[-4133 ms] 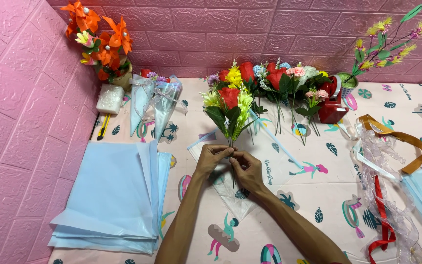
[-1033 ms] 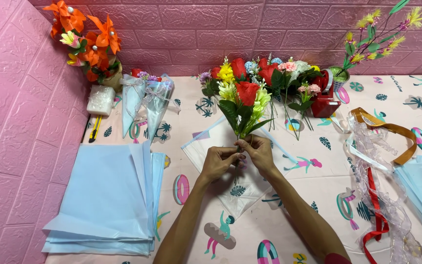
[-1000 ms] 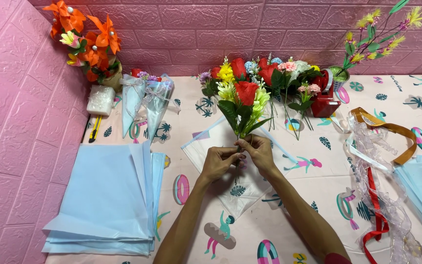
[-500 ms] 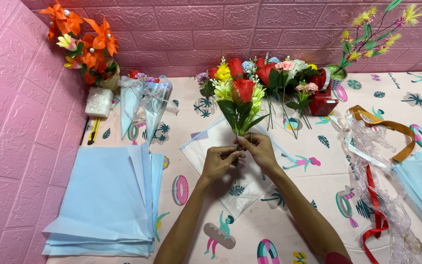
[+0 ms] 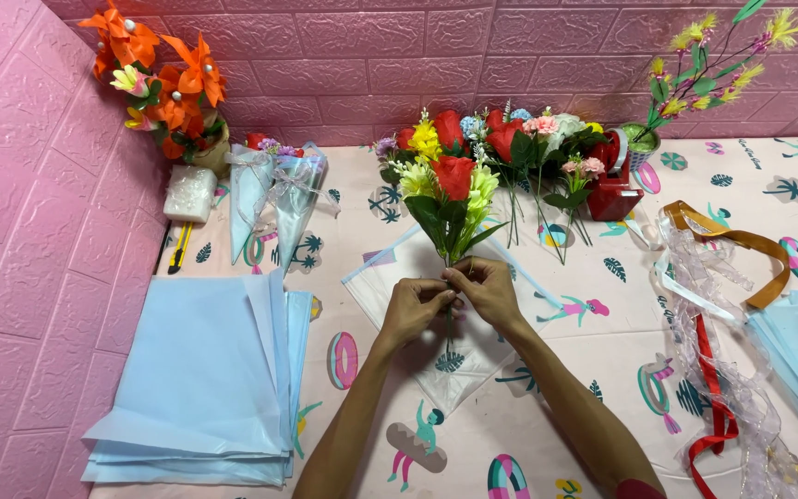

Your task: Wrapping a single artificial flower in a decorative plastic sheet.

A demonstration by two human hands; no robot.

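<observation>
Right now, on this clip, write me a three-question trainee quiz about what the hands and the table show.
1. True or false: both hands grip the stems of the small bouquet.
2. Which lies under the bouquet? A) clear wrapping sheet B) red ribbon C) orange flowers
3. Fill in: the stack of pale blue paper lies on the person's ____ side.

Key:
1. True: left hand and right hand meet at the stems.
2. A, the clear wrapping sheet.
3. Left: the stack of pale blue paper.
</observation>
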